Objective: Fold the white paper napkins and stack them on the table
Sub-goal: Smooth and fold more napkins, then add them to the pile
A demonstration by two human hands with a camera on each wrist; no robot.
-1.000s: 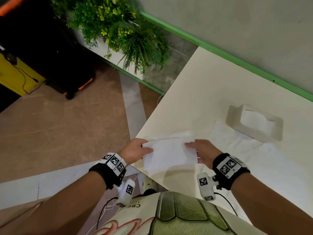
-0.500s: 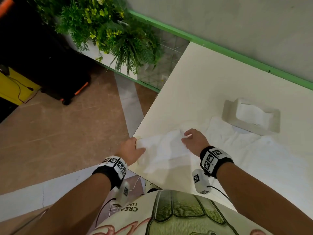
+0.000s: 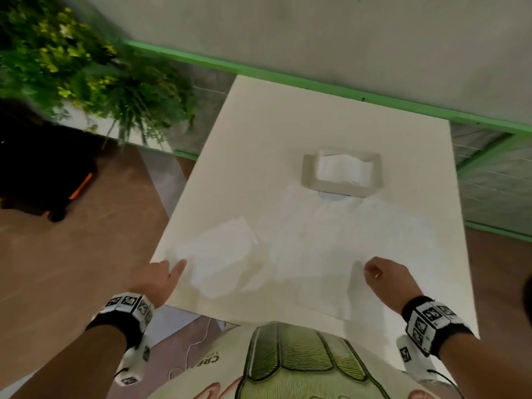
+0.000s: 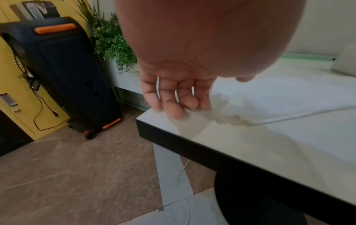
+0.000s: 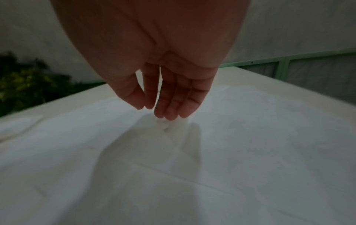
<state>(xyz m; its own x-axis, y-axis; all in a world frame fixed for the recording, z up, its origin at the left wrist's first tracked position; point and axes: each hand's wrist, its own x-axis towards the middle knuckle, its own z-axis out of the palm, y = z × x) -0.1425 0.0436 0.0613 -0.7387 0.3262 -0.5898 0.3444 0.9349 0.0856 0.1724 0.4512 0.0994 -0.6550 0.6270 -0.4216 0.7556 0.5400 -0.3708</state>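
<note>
Between both hands — folded napkin (image 3: 218,254), nearer left hand (image 3: 161,279).

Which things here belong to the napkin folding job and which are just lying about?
Job: folded napkin, unfolded napkin, napkin holder, table.
Lying about: plant, black speaker, yellow cabinet, floor cable.

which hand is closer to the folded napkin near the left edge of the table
Left. The left hand sits at the folded napkin's near-left corner; the right hand is well off to its right, over spread napkins.
</note>
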